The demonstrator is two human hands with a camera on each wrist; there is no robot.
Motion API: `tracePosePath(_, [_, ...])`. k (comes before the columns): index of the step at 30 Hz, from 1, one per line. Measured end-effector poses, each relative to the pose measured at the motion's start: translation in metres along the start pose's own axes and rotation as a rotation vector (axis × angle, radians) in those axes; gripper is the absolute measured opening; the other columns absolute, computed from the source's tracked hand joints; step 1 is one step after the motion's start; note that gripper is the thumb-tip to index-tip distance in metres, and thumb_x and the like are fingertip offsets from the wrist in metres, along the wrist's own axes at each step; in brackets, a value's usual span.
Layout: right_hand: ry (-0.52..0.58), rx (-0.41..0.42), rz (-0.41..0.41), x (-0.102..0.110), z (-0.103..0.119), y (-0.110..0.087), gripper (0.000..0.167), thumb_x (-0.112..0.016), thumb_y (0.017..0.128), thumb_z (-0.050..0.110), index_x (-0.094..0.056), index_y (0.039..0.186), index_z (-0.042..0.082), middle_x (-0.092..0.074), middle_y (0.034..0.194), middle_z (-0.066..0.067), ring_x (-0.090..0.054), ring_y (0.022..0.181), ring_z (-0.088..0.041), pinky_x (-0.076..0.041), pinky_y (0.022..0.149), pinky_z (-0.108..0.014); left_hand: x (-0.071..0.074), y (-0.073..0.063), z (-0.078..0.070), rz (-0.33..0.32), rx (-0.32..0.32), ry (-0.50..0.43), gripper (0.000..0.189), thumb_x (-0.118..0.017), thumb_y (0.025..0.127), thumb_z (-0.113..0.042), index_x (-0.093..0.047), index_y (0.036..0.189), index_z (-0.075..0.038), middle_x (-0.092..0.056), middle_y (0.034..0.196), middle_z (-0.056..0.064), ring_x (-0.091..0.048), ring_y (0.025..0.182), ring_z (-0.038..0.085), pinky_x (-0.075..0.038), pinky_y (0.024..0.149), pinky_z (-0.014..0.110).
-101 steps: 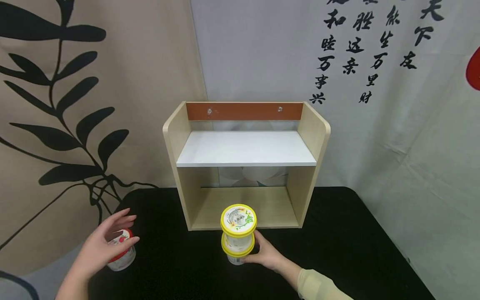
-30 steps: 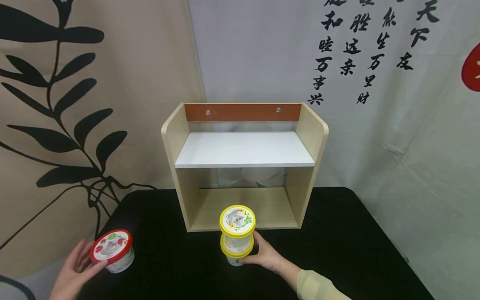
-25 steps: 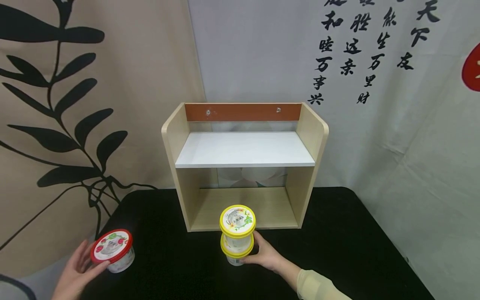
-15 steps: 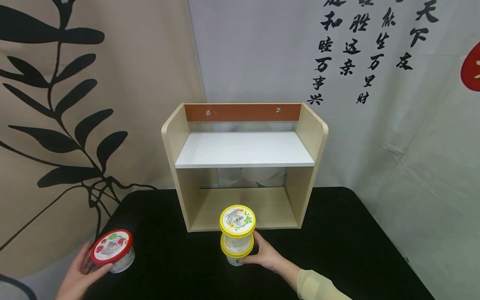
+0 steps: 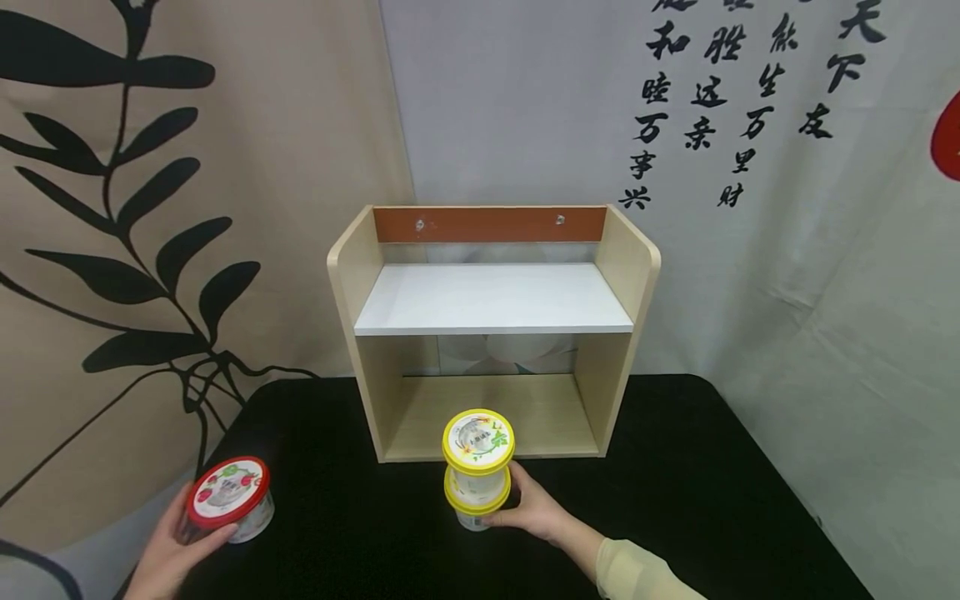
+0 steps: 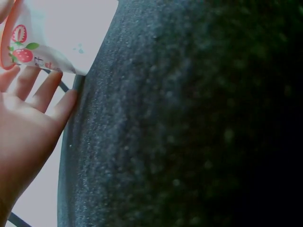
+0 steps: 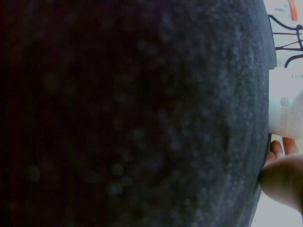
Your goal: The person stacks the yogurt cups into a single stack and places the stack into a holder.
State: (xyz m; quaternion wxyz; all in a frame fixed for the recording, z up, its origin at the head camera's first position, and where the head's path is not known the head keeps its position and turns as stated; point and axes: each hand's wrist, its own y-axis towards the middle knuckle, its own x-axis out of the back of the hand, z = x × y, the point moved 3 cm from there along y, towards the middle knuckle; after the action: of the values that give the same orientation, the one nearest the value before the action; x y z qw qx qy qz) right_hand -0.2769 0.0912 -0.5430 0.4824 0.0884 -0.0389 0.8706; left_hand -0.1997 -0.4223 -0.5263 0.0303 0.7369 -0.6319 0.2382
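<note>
At the table's left edge stands a red-lidded tub [image 5: 229,493] with strawberries printed on it. My left hand [image 5: 174,546] holds it, fingers along its far left side and thumb at the near rim. In the left wrist view the fingertips lie against the wall of the tub [image 6: 61,33]. Before the shelf unit, a yellow-lidded tub [image 5: 478,442] stands stacked on a second yellow-lidded tub [image 5: 474,508]. My right hand [image 5: 534,508] grips the lower one from the right, thumb in front. The right wrist view shows a white tub wall [image 7: 286,104] above the fingers.
A wooden shelf unit [image 5: 617,375] with a white upper shelf [image 5: 491,296] stands at the back of the black table [image 5: 675,500]. Behind it hang a plant-print curtain [image 5: 300,125] and a pale curtain with black characters [image 5: 525,100]. A dark curved bar [image 5: 45,562] is at the lower left.
My left hand has gone from above the red-lidded tub to its left side, baring the lid, and has since closed in around it. My right hand and the stacked tubs have stayed put.
</note>
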Motion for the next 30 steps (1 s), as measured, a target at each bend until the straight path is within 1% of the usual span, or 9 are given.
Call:
tracePosePath(2, [-0.002,0.005,0.000,0.000,0.000,0.000,0.081,-0.082,0.082,0.011,-0.034,0.147,0.011,-0.048,0.142,-0.011,-0.040,0.134,-0.040,-0.034,0.106,-0.064,-0.001,0.001,0.000,0.005,-0.011,-0.002,0.112,-0.066,0.095,-0.036,0.028,0.149,-0.007,0.017,0.158,0.029,0.003,0.142,0.055,-0.017,0.108,0.071])
tracePosePath(6, [0.003,0.009,0.006,0.000,-0.001,0.000,0.081,-0.082,0.082,0.011,-0.034,0.148,0.011,-0.048,0.142,-0.011,-0.041,0.133,-0.040,-0.035,0.106,-0.063,-0.002,0.004,0.001,-0.003,0.000,0.010,0.115,-0.070,0.093,-0.038,0.025,0.151,-0.007,0.011,0.158,0.031,-0.001,0.142,0.055,-0.018,0.107,0.072])
tracePosePath(10, [0.004,0.005,0.004,0.000,-0.001,0.000,0.081,-0.082,0.082,0.010,-0.034,0.148,0.011,-0.048,0.142,-0.011,-0.041,0.133,-0.040,-0.036,0.105,-0.063,-0.003,0.008,0.004,-0.029,0.028,0.021,0.119,-0.073,0.089,-0.041,0.020,0.153,-0.005,0.007,0.159,0.032,-0.003,0.142,0.055,-0.020,0.107,0.072])
tracePosePath(13, [-0.001,0.005,0.000,0.000,-0.001,0.000,0.081,-0.082,0.082,0.010,-0.034,0.148,0.011,-0.048,0.142,-0.011,-0.041,0.133,-0.040,-0.036,0.105,-0.063,-0.004,0.010,0.005,-0.061,0.039,0.027,0.121,-0.075,0.087,-0.043,0.018,0.153,-0.004,0.008,0.159,0.032,-0.002,0.143,0.055,-0.019,0.106,0.073])
tracePosePath(18, [0.002,0.014,0.008,0.000,0.000,0.000,0.081,-0.081,0.082,0.010,-0.033,0.148,0.011,-0.047,0.142,-0.011,-0.041,0.133,-0.040,-0.037,0.105,-0.062,-0.005,0.011,0.006,-0.112,0.019,0.013,0.122,-0.079,0.085,-0.038,0.016,0.154,-0.004,0.009,0.159,0.030,0.002,0.144,0.053,-0.016,0.106,0.074])
tracePosePath(22, [0.007,0.032,0.023,-0.001,-0.001,0.000,0.082,-0.080,0.083,0.009,-0.031,0.149,0.011,-0.047,0.141,-0.012,-0.042,0.132,-0.039,-0.039,0.104,-0.060,-0.006,0.012,0.006,-0.131,-0.008,-0.001,0.121,-0.080,0.084,-0.033,0.013,0.155,-0.004,0.005,0.159,0.031,-0.001,0.143,0.054,-0.015,0.107,0.074])
tracePosePath(24, [0.007,0.037,0.024,-0.001,-0.001,0.000,0.083,-0.081,0.082,0.009,-0.031,0.149,0.011,-0.047,0.141,-0.011,-0.042,0.131,-0.039,-0.039,0.104,-0.060,-0.007,0.012,0.007,-0.142,-0.019,-0.005,0.120,-0.080,0.084,-0.033,0.012,0.155,-0.003,0.002,0.159,0.032,-0.004,0.143,0.054,-0.017,0.106,0.074])
tracePosePath(27, [0.004,0.038,0.027,-0.001,-0.002,0.000,0.083,-0.081,0.082,0.010,-0.031,0.149,0.012,-0.047,0.141,-0.011,-0.042,0.131,-0.038,-0.039,0.103,-0.061,-0.007,0.012,0.006,-0.163,-0.020,-0.008,0.121,-0.081,0.083,-0.033,0.010,0.155,-0.002,-0.002,0.159,0.033,-0.006,0.143,0.055,-0.019,0.106,0.074])
tracePosePath(30, [0.003,0.034,0.025,-0.001,-0.002,0.000,0.083,-0.081,0.082,0.010,-0.031,0.149,0.012,-0.047,0.141,-0.010,-0.042,0.131,-0.038,-0.039,0.103,-0.061,-0.008,0.012,0.006,-0.178,-0.008,-0.006,0.121,-0.081,0.083,-0.035,0.010,0.155,-0.001,-0.002,0.158,0.034,-0.006,0.142,0.055,-0.018,0.105,0.075])
